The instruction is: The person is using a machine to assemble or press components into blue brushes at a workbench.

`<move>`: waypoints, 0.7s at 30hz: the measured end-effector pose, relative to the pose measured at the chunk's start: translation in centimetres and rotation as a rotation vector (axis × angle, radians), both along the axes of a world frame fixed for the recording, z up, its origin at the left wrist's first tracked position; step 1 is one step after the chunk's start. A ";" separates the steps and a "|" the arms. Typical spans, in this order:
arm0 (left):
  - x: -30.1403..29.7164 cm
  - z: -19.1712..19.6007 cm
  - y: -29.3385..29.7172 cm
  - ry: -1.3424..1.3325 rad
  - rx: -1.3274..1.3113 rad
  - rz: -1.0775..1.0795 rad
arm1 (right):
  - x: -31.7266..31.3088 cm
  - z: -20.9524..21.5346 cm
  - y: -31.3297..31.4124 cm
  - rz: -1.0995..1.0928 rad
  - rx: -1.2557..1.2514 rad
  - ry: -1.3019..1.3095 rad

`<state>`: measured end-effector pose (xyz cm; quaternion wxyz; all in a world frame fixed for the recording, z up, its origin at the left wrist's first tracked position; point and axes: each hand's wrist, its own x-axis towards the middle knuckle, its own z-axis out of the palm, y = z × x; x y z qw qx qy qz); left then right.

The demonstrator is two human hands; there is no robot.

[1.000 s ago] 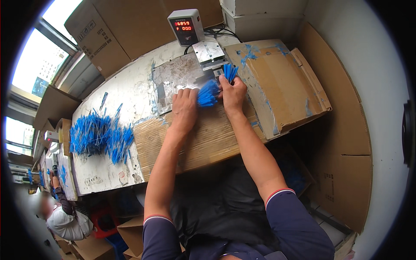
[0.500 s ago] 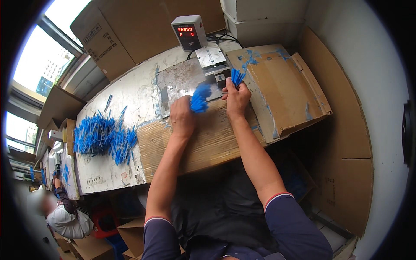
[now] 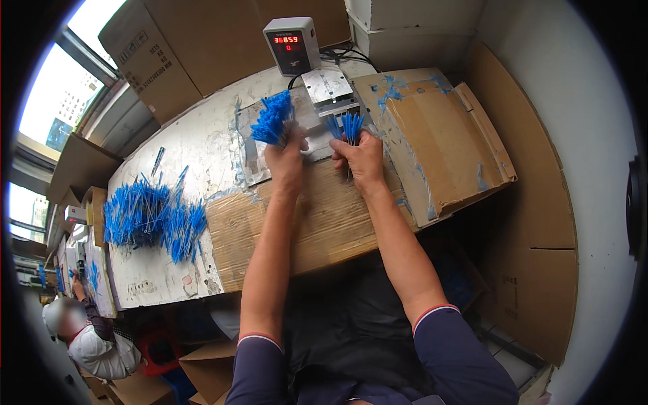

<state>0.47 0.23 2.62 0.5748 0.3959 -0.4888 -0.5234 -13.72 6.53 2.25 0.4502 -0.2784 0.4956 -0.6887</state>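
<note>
My left hand (image 3: 286, 162) is closed round a thick bundle of thin blue-tipped wire pieces (image 3: 271, 118), which fans upward above the metal plate (image 3: 260, 169). A smaller bunch of blue-tipped wire pieces (image 3: 349, 127) stands up out of my right hand (image 3: 362, 159), its fingers pinched round the pale lower ends. Just beyond my right hand sits a small metal press-like fixture (image 3: 327, 88). The two bunches are apart from each other. On the left of the table lies a large pile of the same blue-tipped wire pieces (image 3: 138, 212).
Behind the fixture stands a grey box with a red lit display (image 3: 291, 50), cables beside it. A cardboard box (image 3: 445, 142) is on the right. Flat cardboard (image 3: 297, 229) covers the table's near edge. A pen (image 3: 158, 162) lies beyond the pile. Another person (image 3: 101, 347) works at far left.
My left hand has turned upright and moved slightly, with its bundle now pointing up and away. The right hand has shifted slightly left and nearer, and its bunch shows more spread.
</note>
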 end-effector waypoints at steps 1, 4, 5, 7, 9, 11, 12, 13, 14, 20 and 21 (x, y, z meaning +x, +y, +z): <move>-0.5 -0.1 0.4 -0.016 0.032 -0.026 | 0.1 0.1 0.0 0.004 0.004 0.007; -1.5 -0.7 1.1 -0.028 0.020 -0.055 | 0.2 0.2 0.0 0.040 0.008 0.053; -1.5 -0.6 1.0 -0.030 0.007 -0.069 | 0.2 0.4 0.0 0.059 0.011 0.074; -1.5 -0.5 1.2 -0.050 0.024 -0.093 | 0.3 0.4 0.0 0.085 0.022 0.101; -1.5 -0.6 1.2 -0.043 0.024 -0.085 | 0.3 0.4 0.0 0.144 -0.001 0.068; -1.6 -0.7 1.0 -0.001 0.004 -0.036 | 0.4 0.4 0.2 0.104 -0.024 0.029; -1.5 -0.7 0.8 0.007 0.004 -0.028 | 0.5 0.3 0.4 0.058 -0.050 -0.016; -1.3 -0.8 0.6 0.084 -0.014 0.022 | 0.5 0.1 0.5 -0.022 -0.039 -0.068; -1.3 -0.7 0.5 0.165 -0.031 0.070 | 0.3 -0.3 0.6 -0.016 -0.040 -0.057; 0.1 -1.0 -0.1 0.201 0.037 0.053 | 0.5 -0.2 1.3 -0.335 -0.058 0.242; -0.1 -1.0 0.1 0.210 0.034 0.049 | 0.5 -0.2 1.2 -0.263 -0.049 0.439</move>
